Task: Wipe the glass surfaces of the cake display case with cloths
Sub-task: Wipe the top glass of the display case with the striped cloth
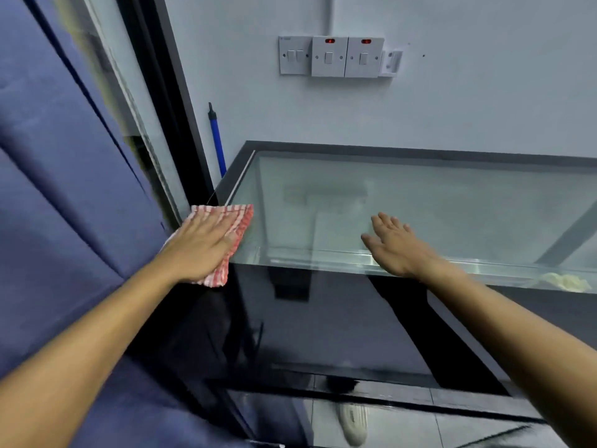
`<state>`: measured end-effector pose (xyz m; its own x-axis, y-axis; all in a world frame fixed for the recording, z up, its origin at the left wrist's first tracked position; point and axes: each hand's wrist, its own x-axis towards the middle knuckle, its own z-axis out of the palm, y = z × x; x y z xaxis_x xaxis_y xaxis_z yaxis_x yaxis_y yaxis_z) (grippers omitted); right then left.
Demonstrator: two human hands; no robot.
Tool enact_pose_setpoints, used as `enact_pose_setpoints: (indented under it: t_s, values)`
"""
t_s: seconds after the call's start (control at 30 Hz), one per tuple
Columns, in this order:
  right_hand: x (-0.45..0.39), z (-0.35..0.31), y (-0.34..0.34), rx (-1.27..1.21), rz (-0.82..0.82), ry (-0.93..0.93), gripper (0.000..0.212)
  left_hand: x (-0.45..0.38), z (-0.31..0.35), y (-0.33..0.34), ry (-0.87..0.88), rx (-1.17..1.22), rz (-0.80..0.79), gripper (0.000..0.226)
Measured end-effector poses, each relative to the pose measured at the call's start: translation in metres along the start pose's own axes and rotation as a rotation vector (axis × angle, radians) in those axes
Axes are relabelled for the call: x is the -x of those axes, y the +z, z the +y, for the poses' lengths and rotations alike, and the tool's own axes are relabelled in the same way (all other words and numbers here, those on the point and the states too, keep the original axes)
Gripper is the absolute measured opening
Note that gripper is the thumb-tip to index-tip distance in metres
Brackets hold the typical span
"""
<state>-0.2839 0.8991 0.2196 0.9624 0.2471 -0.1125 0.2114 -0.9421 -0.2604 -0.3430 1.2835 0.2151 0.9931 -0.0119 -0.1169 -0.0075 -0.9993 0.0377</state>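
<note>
Pressing a red-and-white checked cloth flat-fingered onto the display case's clear glass top at its near-left corner, left hand wiped; right hand, open and empty, apparently steadied.

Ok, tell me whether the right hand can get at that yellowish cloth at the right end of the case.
Probably yes. The right hand lies flat and empty on the glass top, and the yellowish cloth sits further right along the front edge with nothing visible between them. Whether the cloth lies on or under the glass is unclear.
</note>
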Motion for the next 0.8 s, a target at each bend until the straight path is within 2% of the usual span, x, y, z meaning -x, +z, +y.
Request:
enact_pose_setpoints:
  t_s: [0.07, 0.1, 0.2, 0.27, 0.33, 0.43, 0.5, 0.53, 0.6, 0.7, 0.73, 0.8]
  values:
    - [0.005, -0.008, 0.012, 0.011, 0.056, 0.027, 0.065, -0.018, 0.022, -0.004, 0.006, 0.059, 0.044, 0.085]
    - [0.007, -0.01, 0.014, 0.006, 0.079, 0.043, 0.064, -0.015, 0.044, -0.003, 0.066, 0.054, 0.052, 0.078]
    - [0.009, -0.009, 0.014, 0.016, 0.086, 0.045, 0.063, 0.045, 0.107, 0.012, 0.383, 0.068, 0.051, 0.057]
    - [0.012, -0.007, 0.012, 0.015, 0.079, 0.05, 0.063, 0.09, 0.104, 0.019, 0.511, 0.04, 0.072, 0.055]
    - [0.014, -0.008, 0.011, 0.015, 0.068, 0.051, 0.064, 0.101, 0.056, 0.02, 0.457, 0.005, 0.108, 0.063]
    - [0.015, -0.011, 0.011, 0.019, 0.086, 0.066, 0.063, 0.071, -0.019, 0.013, 0.167, 0.097, 0.051, 0.08]
    - [0.017, -0.014, 0.012, 0.011, 0.093, 0.079, 0.063, 0.047, -0.021, 0.011, 0.051, 0.098, -0.013, 0.087]
    - [0.018, -0.016, 0.012, 0.014, 0.103, 0.08, 0.062, 0.036, -0.005, 0.01, 0.051, 0.082, 0.012, 0.089]
    - [0.019, -0.018, 0.01, 0.003, 0.105, 0.086, 0.062, 0.034, 0.052, 0.008, 0.194, 0.024, 0.035, 0.082]
    - [0.021, -0.014, 0.009, -0.012, 0.094, 0.066, 0.06, 0.086, 0.137, 0.02, 0.539, 0.044, 0.05, 0.06]
    - [0.022, -0.012, 0.009, -0.02, 0.089, 0.05, 0.059, 0.109, 0.152, 0.02, 0.626, 0.05, 0.042, 0.058]
    - [0.028, -0.004, 0.007, -0.029, 0.071, 0.012, 0.058, 0.124, 0.138, 0.023, 0.672, 0.053, 0.049, 0.056]
